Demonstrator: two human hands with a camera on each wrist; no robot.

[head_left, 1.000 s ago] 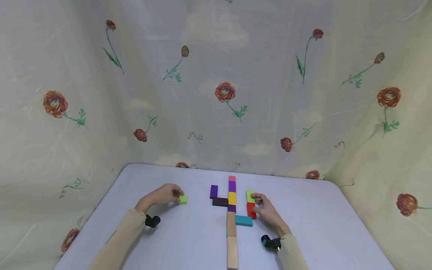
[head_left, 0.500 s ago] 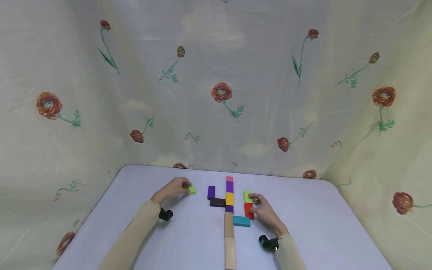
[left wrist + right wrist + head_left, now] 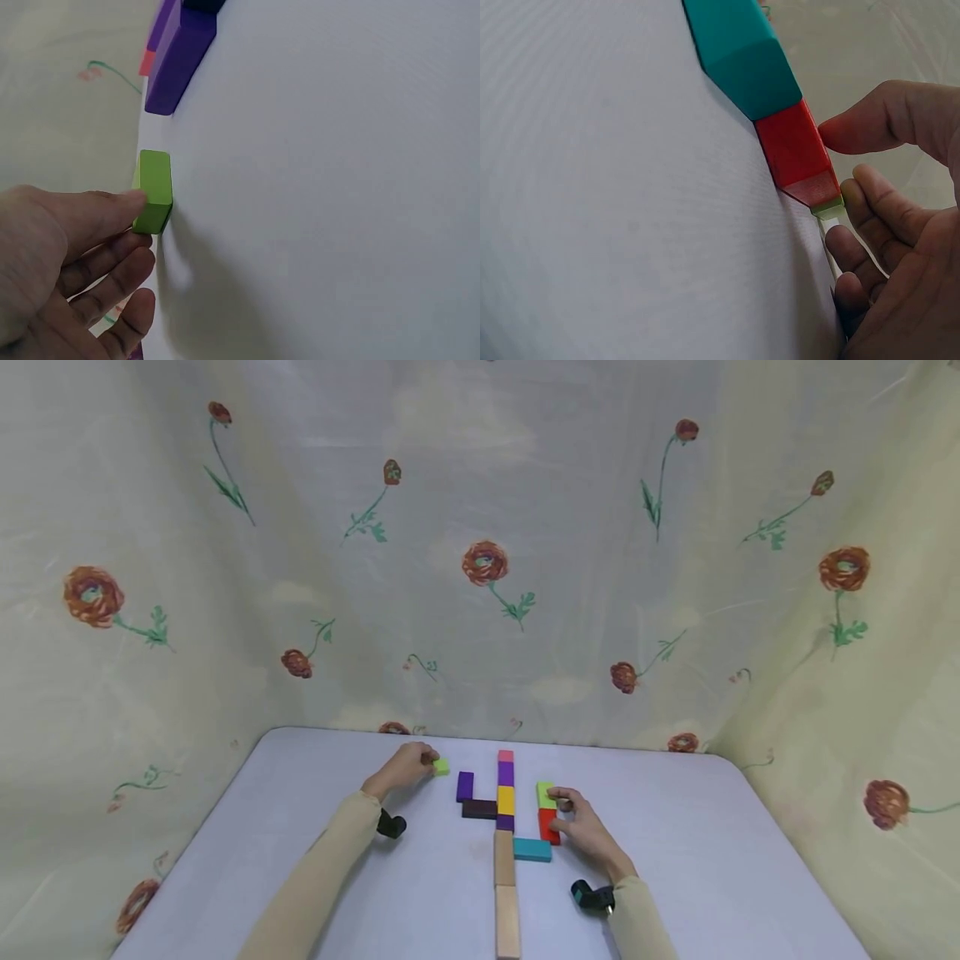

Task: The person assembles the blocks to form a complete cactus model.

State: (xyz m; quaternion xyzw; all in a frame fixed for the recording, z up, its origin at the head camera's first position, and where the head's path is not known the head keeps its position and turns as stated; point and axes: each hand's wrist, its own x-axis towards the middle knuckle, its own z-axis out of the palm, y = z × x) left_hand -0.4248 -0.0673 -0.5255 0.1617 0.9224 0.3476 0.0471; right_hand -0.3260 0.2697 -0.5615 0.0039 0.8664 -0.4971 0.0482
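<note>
My left hand pinches a small light-green block between thumb and fingertips, just left of a purple block. In the left wrist view, the green block's shadow falls on the table. My right hand rests at a red block and another light-green block that stand end to end. Its thumb touches the red block and its fingertips reach the green one, without plainly gripping either. A teal block meets the red block's near end.
A column of blocks runs down the table: pink, purple, yellow, dark purple, then two plain wooden blocks. A dark brown block joins it on the left. Flowered cloth hangs behind.
My left hand has carried the green block rightward and away from me, closer to the purple block. The right hand keeps its place at the red and green blocks; the view shifts slightly.
</note>
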